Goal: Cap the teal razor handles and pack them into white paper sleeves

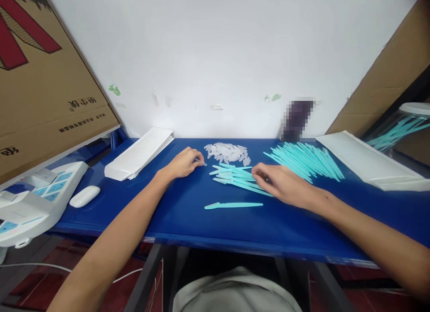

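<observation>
My left hand (187, 162) rests on the blue table with thumb and fingers pinched on a small clear blade cap (204, 164). A heap of whitish translucent blade caps (228, 153) lies to its right. My right hand (273, 179) has its fingers curled closed at the handle ends of a small group of turquoise eyebrow razors (231, 175); it seems to grip one, though the fingers partly hide it. A single eyebrow razor (235, 205) lies apart, nearer the front edge. Beyond my right hand spreads a larger pile of turquoise razors (305, 159).
White paper sleeves (141, 155) lie at the left, and another white packet (366, 159) at the right. A white earbud case (85, 196) and a white device with blue keys (50, 191) stand left. Cardboard (50, 92) leans there. A clear jar (399, 128) holds turquoise razors.
</observation>
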`<state>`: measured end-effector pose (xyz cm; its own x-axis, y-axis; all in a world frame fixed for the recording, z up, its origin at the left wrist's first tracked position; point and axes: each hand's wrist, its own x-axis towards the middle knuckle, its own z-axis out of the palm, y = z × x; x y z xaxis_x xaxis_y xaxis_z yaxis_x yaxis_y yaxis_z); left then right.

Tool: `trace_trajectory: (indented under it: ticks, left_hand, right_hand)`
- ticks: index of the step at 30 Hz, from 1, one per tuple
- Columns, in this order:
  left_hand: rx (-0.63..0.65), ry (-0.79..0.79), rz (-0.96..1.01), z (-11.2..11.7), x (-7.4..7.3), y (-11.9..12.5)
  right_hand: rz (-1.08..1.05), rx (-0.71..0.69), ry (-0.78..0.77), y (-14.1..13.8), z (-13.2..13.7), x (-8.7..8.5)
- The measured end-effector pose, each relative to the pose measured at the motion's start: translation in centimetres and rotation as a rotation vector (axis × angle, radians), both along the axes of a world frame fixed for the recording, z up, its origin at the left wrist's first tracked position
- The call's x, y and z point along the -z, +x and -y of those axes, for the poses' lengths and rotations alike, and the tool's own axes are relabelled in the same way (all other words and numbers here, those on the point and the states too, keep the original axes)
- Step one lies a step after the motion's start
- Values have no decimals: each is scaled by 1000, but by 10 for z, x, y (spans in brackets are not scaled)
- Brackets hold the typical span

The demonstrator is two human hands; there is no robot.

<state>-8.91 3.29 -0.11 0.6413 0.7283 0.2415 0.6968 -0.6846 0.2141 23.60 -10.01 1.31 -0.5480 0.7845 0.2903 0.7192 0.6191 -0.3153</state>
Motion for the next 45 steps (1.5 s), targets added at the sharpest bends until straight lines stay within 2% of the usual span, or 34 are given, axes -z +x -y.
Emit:
trace_trajectory:
  ticks: [4,7,10,18,26,33,35,40,43,45]
  left_hand:
    - [32,58,151,12,-8,8]
    - [115,162,338,23,-13,17]
    - [174,242,418,32,-11,26]
    - [247,378,490,39,-7,37]
    - [271,373,432,44,-7,46]
    - [394,315,397,50,1,59]
    - [355,292,400,48,0,55]
    - [124,240,342,35,-5,36]
    - [78,176,237,31,-6,28]
    - [67,127,191,31,-7,28]
  right_hand:
    - [-101,102,31,3,-6,5]
    - [-190,173,-25,1,-7,6]
    - [-226,192,-85,-2,-5,5]
    - [-129,179,8,-1,-7,5]
    - [-113,166,0,-1,-8,5]
    - [-51,147,6,-9,-5,9]
    - [-4,145,12,-8,-7,12]
    - [137,130,89,-5,-11,18]
    - [157,123,212,-6,-9,17]
    - [84,129,283,-9,-4,15]
